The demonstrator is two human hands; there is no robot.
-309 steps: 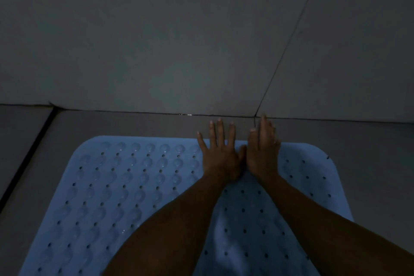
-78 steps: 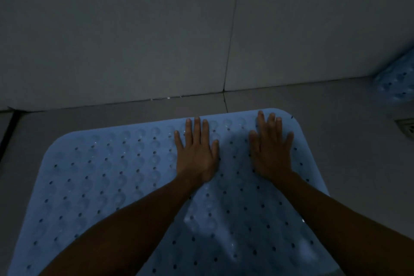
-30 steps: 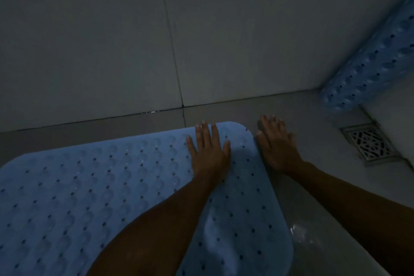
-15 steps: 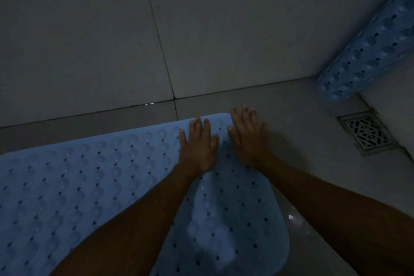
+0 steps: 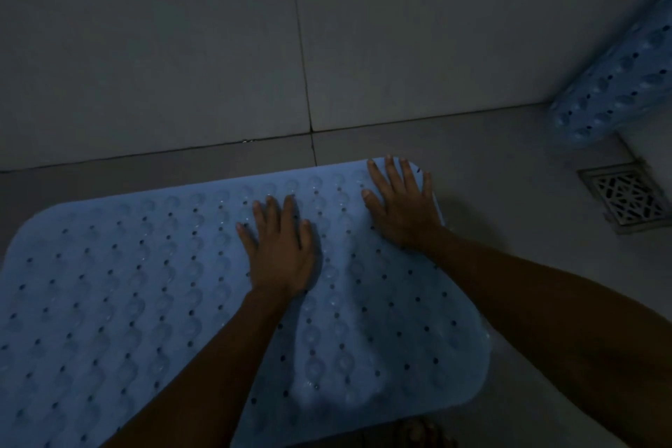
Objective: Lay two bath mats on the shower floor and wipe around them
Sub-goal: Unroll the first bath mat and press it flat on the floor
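Both hands lie flat, palms down, fingers straight and slightly spread, gripping nothing. Left hand [image 5: 280, 251] presses on the blue bath mat [image 5: 127, 284] a bit in from its far edge. Right hand [image 5: 403, 207] presses on the mat's far right corner, fingertips reaching the rounded edge; hard to tell in the dim light whether the little finger is over the edge or still on the mat. Both forearms run in from the lower frame, bare, cut off at the bottom and right borders.

The mat lies spread on the shower floor [image 5: 509, 164], long side roughly parallel to the wall [image 5: 182, 47], with a strip of bare floor between them. Its surface shows rows of round bumps and small dark holes. Left end and near left part cut off by the frame. A paler, slightly raised-looking patch sits near the right end between the forearms; cannot tell if it is a wrinkle or just light.

Second mat [image 5: 618, 84], same blue, rolled up, leans in the far right corner, upper part cut off by the frame edge. Square metal floor drain [image 5: 625, 196] sits just below the roll, well apart from the flat mat. Toes of a foot [image 5: 422, 435] barely show at the bottom edge, very dark. Whole scene underlit, detail murky.
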